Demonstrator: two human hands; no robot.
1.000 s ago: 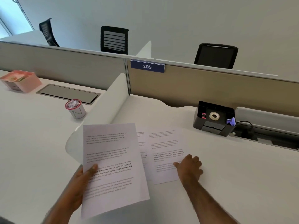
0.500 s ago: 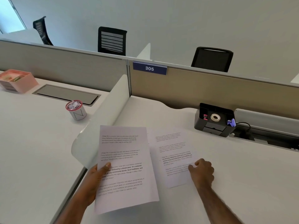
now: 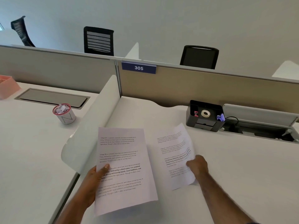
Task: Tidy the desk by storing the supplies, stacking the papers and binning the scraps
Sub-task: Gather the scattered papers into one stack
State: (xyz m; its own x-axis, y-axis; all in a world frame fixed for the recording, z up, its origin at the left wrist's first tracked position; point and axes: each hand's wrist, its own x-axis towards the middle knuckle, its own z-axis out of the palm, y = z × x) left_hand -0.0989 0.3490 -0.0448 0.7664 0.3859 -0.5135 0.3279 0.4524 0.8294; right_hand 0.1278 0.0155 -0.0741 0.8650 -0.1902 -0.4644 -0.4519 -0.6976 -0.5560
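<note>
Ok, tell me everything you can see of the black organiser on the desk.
The black organiser is a plastic-looking caddy standing upright on the white desk near the beige partition. Its open top holds a tape roll, a small red item at left and a purple clip at right. Its front looks drawer-like.

Left sheet point(image 3: 123, 167) and right sheet point(image 3: 176, 156) were side by side over the bench point(image 3: 242, 172). Organiser point(image 3: 204, 122) stood behind the right sheet, tape roll point(image 3: 205, 113) in it. Cup point(image 3: 65, 115) stood left of the divider point(image 3: 90, 135)

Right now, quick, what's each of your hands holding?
Left hand: holding a printed sheet.
Right hand: gripping the other paper.
</note>
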